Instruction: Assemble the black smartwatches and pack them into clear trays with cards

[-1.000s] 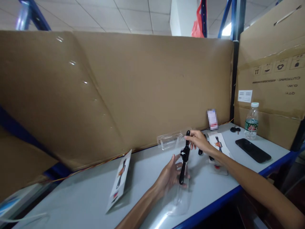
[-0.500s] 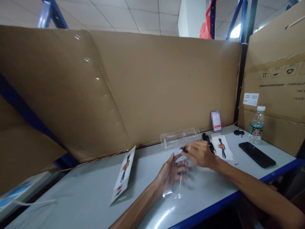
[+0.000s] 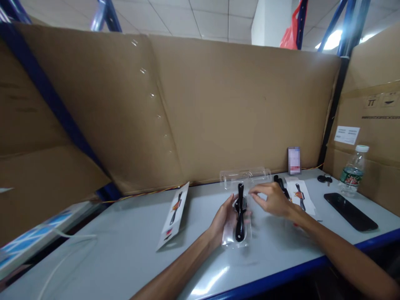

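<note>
My left hand (image 3: 225,215) holds a clear plastic tray (image 3: 229,238) from its left side, fingers showing behind and beyond it. In the tray lies a black two-handled tool (image 3: 240,221), roughly upright in view. To the right of the tool is my right hand (image 3: 272,199), its thumb and fingertips pinched together; whether anything small is between them is hidden. Behind it are more black tools (image 3: 283,187) and printed cards (image 3: 301,196). Another printed card (image 3: 174,214) leans at a tilt left of my left hand. Further clear plastic packaging (image 3: 229,179) lies along the cardboard wall.
The grey table (image 3: 125,246) has a blue front edge. At its right stand a water bottle (image 3: 352,173), a black phone (image 3: 350,211), keys (image 3: 321,178) and a small upright screen (image 3: 294,161). A flat box (image 3: 59,227) and white cable (image 3: 58,260) are at left.
The black tool now lies in the clear tray. My right hand has drawn back slightly to the right of it. The whole view has shifted, moving the scene rightward.
</note>
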### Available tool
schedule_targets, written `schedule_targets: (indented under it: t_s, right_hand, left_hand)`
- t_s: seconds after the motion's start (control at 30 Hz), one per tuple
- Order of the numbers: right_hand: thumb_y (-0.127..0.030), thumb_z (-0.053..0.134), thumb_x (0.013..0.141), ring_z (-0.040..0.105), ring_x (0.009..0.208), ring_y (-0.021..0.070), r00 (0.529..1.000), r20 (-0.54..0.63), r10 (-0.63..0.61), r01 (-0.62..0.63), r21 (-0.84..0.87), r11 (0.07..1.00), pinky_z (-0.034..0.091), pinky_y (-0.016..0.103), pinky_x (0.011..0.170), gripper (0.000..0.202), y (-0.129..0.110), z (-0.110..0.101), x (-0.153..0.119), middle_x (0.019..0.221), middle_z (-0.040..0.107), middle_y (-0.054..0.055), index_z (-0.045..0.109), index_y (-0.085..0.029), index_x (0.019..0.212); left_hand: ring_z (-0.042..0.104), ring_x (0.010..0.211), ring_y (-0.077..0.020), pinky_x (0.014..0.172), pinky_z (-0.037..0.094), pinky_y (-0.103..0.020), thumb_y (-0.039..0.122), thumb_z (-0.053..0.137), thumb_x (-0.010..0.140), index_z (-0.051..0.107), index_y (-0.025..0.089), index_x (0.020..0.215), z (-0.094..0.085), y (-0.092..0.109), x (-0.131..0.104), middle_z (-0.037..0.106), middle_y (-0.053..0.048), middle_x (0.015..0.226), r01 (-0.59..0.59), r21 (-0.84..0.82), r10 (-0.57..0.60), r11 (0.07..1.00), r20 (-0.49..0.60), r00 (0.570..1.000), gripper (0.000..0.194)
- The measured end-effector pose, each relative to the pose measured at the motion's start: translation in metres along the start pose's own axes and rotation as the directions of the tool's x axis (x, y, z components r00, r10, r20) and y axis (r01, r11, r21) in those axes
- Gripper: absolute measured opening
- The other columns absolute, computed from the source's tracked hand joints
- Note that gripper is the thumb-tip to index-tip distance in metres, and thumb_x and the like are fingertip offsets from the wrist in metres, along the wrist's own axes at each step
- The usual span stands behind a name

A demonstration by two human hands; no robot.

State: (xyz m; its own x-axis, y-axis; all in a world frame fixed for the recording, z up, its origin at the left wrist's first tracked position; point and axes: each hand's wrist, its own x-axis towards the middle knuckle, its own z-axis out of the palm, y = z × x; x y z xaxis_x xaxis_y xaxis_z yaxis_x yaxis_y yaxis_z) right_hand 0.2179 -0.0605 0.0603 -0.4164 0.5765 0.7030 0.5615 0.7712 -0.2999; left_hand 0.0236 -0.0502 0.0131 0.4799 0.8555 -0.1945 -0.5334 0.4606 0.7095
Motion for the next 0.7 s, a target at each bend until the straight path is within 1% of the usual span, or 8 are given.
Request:
schedule_targets:
  t_s: [0.1,0.27,0.33,0.4,0.47,0.53,0.63,0.7]
  right_hand:
    - [-0.018,0.057,0.091,0.07,0.072,0.0167,0.983,-0.168,0.075,-0.099,-0.138,0.985,0.047,0.024,0.069,0.019,0.017,-0.007,0.003,0.082,0.077,0.003,0.076,-0.021,0.09]
    - [-0.025,0.054,0.093,0.066,0.065,0.0153,0.935,-0.286,0.209,-0.284,-0.25,0.926,0.043,0.023,0.064,0.022,0.038,-0.031,0.009,0.072,0.074,0.002,0.075,-0.02,0.09]
    - [-0.026,0.053,0.093,0.066,0.065,0.0155,0.895,-0.329,0.302,-0.403,-0.303,0.864,0.042,0.024,0.064,0.024,0.046,-0.045,0.011,0.071,0.073,0.002,0.075,-0.02,0.09]
    - [-0.028,0.053,0.093,0.068,0.071,0.0172,0.845,-0.332,0.418,-0.525,-0.375,0.764,0.043,0.024,0.066,0.024,0.055,-0.059,0.012,0.076,0.074,0.003,0.075,-0.021,0.089]
    - [-0.031,0.055,0.092,0.07,0.081,0.021,0.79,-0.281,0.545,-0.608,-0.473,0.638,0.044,0.026,0.069,0.024,0.065,-0.071,0.009,0.086,0.076,0.007,0.076,-0.021,0.089]
    - [-0.031,0.056,0.091,0.071,0.092,0.0258,0.716,-0.189,0.672,-0.633,-0.58,0.512,0.046,0.029,0.073,0.024,0.075,-0.081,0.004,0.097,0.076,0.013,0.077,-0.019,0.091]
    - [-0.025,0.061,0.087,0.071,0.1,0.0296,0.56,-0.048,0.827,-0.626,-0.678,0.384,0.049,0.031,0.077,0.022,0.09,-0.09,-0.004,0.104,0.074,0.02,0.077,-0.013,0.098]
    - [-0.021,0.064,0.084,0.072,0.095,0.0293,0.468,-0.01,0.884,-0.643,-0.69,0.332,0.05,0.031,0.076,0.022,0.1,-0.093,-0.008,0.095,0.075,0.02,0.077,-0.011,0.098]
  left_hand:
    - [0.07,0.064,-0.0201,0.057,0.056,-0.03,0.036,0.065,0.088,0.058,0.019,0.119,0.002,0.001,-0.003,0.069,-0.004,0.082,-0.021,0.052,0.025,0.998,-0.08,0.996,0.035]
    - [0.071,0.068,-0.0202,0.064,0.059,-0.031,0.013,0.071,0.078,0.053,0.022,0.129,0.004,-0.001,-0.006,0.068,-0.002,0.081,-0.104,0.123,0.118,0.987,-0.11,0.987,0.055]
    - [0.072,0.068,-0.0203,0.064,0.059,-0.031,0.009,0.071,0.074,0.051,0.022,0.132,0.004,-0.002,-0.006,0.068,-0.001,0.08,-0.105,0.148,0.123,0.983,-0.12,0.985,0.063]
    - [0.072,0.066,-0.0204,0.062,0.059,-0.031,0.007,0.072,0.073,0.05,0.022,0.133,0.003,-0.002,-0.005,0.068,-0.001,0.078,-0.114,0.175,0.14,0.978,-0.141,0.98,0.065]
    - [0.072,0.065,-0.0206,0.061,0.059,-0.03,0.007,0.072,0.071,0.051,0.021,0.132,0.002,-0.003,-0.003,0.068,-0.001,0.076,-0.12,0.202,0.153,0.972,-0.156,0.976,0.066]
    - [0.072,0.065,-0.0206,0.061,0.059,-0.03,0.005,0.073,0.07,0.051,0.021,0.132,0.001,-0.003,-0.002,0.067,-0.001,0.076,-0.127,0.223,0.164,0.966,-0.157,0.974,0.069]
    - [0.073,0.067,-0.0209,0.062,0.06,-0.031,0.003,0.071,0.068,0.05,0.022,0.134,0.0,-0.003,0.0,0.068,-0.001,0.078,-0.14,0.25,0.181,0.958,-0.153,0.971,0.072]
    - [0.073,0.068,-0.0217,0.062,0.061,-0.031,0.004,0.07,0.069,0.05,0.022,0.135,-0.001,-0.004,0.0,0.068,-0.001,0.078,-0.148,0.265,0.193,0.953,-0.153,0.969,0.072]
